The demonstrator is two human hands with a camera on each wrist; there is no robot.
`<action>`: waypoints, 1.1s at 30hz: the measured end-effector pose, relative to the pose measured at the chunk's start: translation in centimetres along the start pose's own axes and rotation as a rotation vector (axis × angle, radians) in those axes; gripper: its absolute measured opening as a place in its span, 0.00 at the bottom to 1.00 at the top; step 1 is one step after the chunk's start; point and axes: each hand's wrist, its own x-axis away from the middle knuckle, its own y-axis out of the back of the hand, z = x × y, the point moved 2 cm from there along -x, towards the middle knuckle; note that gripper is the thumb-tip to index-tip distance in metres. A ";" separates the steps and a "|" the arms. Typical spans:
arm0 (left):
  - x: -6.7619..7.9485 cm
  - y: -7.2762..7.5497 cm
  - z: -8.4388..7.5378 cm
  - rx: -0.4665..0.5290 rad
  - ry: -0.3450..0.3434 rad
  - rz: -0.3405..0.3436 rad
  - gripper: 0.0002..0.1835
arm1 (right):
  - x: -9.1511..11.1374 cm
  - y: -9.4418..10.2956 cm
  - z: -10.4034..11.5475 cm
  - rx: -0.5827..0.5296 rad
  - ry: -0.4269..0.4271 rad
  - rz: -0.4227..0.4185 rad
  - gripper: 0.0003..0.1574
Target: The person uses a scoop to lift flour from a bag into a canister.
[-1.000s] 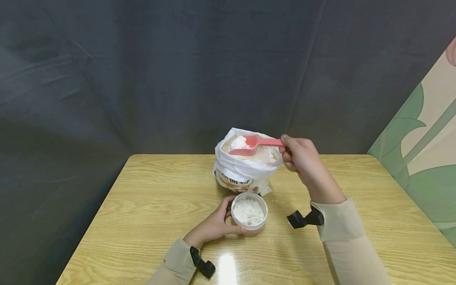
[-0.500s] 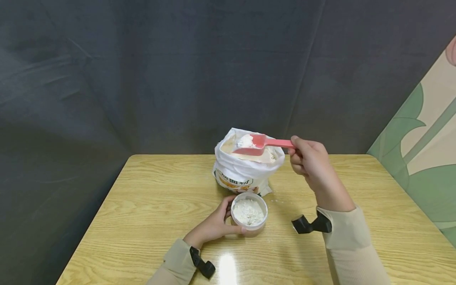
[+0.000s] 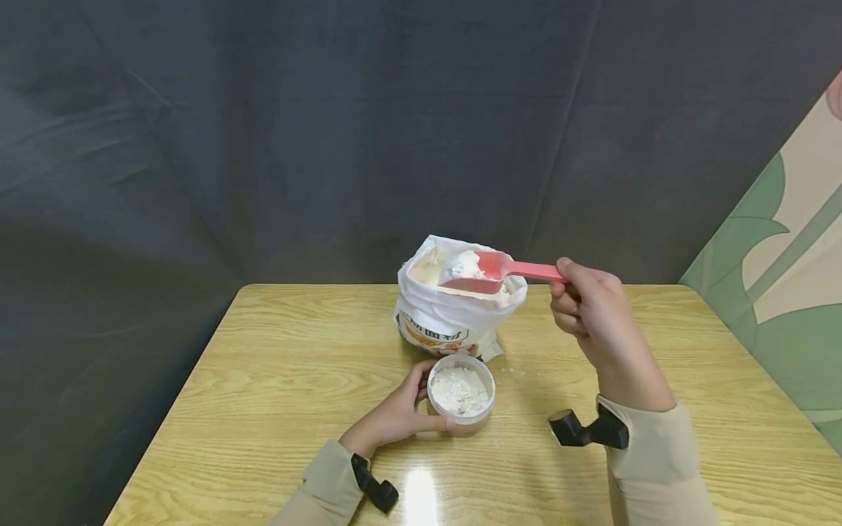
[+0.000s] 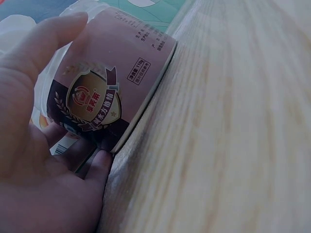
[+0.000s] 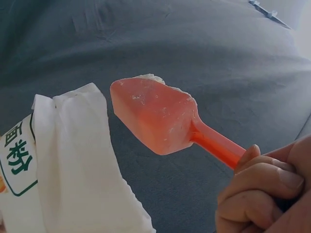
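My right hand (image 3: 595, 310) grips the handle of a red scoop (image 3: 490, 272) loaded with white flour (image 3: 465, 264). In the head view the scoop overlaps the mouth of a white flour bag (image 3: 454, 310) with its top rolled back. Seen from the right wrist, the scoop (image 5: 155, 116) hangs in the air, higher than the bag's rim (image 5: 77, 97). My left hand (image 3: 401, 409) holds a round tub (image 3: 460, 424) on the table, thumb and fingers around its side. White flour lies inside this tub. From the left wrist, a pinkish label (image 4: 116, 53) with a crest shows on the tub.
The wooden table (image 3: 283, 380) carries a few white flour specks right of the tub. A dark curtain (image 3: 368, 139) hangs behind it, and a green leaf-patterned panel (image 3: 789, 307) stands at the right.
My right hand has moved to the right and slightly down, taking the loaded scoop along toward the bag's right side. My left hand and the tub have stayed in place.
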 end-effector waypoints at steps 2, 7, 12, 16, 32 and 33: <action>0.0 0.0 -0.1 -0.002 0.006 -0.002 0.54 | 0.2 0.0 0.0 -0.007 0.015 0.007 0.29; 0.1 0.0 -0.2 -0.007 0.016 -0.003 0.54 | 0.9 0.3 0.0 0.005 0.031 0.022 0.29; 0.0 0.0 -0.1 -0.012 0.008 0.001 0.54 | 1.7 0.6 -0.3 -0.021 0.024 0.041 0.29; 0.0 0.0 -0.1 -0.016 -0.004 0.006 0.52 | 2.2 0.9 -0.7 -0.058 0.038 0.058 0.29; 0.1 0.0 -0.1 -0.012 -0.007 0.010 0.53 | 3.0 2.3 -3.4 -0.180 -0.006 0.204 0.32; 0.1 0.0 -0.1 -0.010 -0.004 0.011 0.53 | 2.9 2.3 -3.6 -0.185 -0.005 0.217 0.32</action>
